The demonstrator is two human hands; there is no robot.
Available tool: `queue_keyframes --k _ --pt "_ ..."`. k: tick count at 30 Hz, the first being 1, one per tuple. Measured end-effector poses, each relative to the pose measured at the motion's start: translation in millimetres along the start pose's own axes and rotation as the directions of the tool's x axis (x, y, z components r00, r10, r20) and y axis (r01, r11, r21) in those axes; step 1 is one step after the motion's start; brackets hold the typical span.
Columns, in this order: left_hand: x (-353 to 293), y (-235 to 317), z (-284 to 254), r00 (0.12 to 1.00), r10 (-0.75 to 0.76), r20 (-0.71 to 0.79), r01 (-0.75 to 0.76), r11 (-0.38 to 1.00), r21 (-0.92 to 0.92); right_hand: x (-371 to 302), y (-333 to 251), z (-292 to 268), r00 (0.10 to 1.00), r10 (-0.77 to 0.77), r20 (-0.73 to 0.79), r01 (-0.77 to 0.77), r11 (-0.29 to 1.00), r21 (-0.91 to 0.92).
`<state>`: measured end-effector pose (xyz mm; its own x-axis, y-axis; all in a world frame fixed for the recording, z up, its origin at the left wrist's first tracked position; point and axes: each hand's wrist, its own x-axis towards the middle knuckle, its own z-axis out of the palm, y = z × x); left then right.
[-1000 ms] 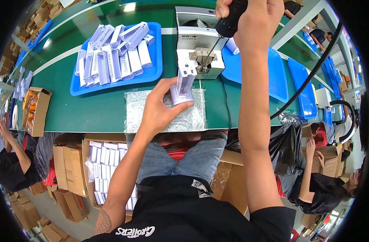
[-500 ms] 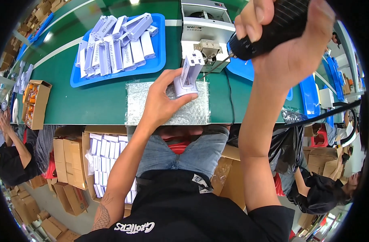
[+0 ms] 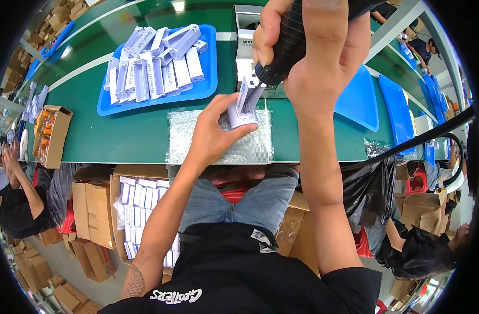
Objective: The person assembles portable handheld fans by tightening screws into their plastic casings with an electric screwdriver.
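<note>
My left hand point(image 3: 216, 128) is closed around the round base of a pale lilac plastic housing point(image 3: 243, 116), held upright over a sheet of bubble wrap point(image 3: 184, 137). Above it, my right hand point(image 3: 323, 57) grips a black electric screwdriver point(image 3: 289, 39). The screwdriver's nose is at the upper end of the housing; its tip is hidden there. Behind my right hand stands a grey-white machine point(image 3: 244, 39), largely covered by the hand and tool. A blue tray point(image 3: 107, 109) to the left is heaped with similar lilac plastic parts point(image 3: 150, 70).
A carton of orange parts point(image 3: 55, 137) sits at the bench's left edge. More blue trays point(image 3: 362, 104) lie to the right. A thick black cable point(image 3: 407, 149) crosses at right. Below the bench, an open carton point(image 3: 140, 209) holds rows of white pieces. Co-workers sit on both sides.
My right hand has brought the screwdriver left, from beside the machine onto the housing's top. My left hand still holds the housing in nearly the same place.
</note>
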<state>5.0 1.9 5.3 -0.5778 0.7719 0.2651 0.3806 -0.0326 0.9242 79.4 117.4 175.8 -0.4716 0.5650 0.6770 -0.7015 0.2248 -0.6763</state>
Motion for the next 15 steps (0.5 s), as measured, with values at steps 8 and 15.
queue_keyframes --k 8,15 --pt "1 -2 2 0.999 0.043 0.007 -0.043 0.999 0.021 0 7 -3 1.000 -0.014 0.008 0.014 1.000 0.019" --pt "4 -18 1 0.983 0.176 -0.056 -0.174 0.984 0.038 15 29 -17 0.978 -0.088 0.187 0.105 0.991 -0.082"
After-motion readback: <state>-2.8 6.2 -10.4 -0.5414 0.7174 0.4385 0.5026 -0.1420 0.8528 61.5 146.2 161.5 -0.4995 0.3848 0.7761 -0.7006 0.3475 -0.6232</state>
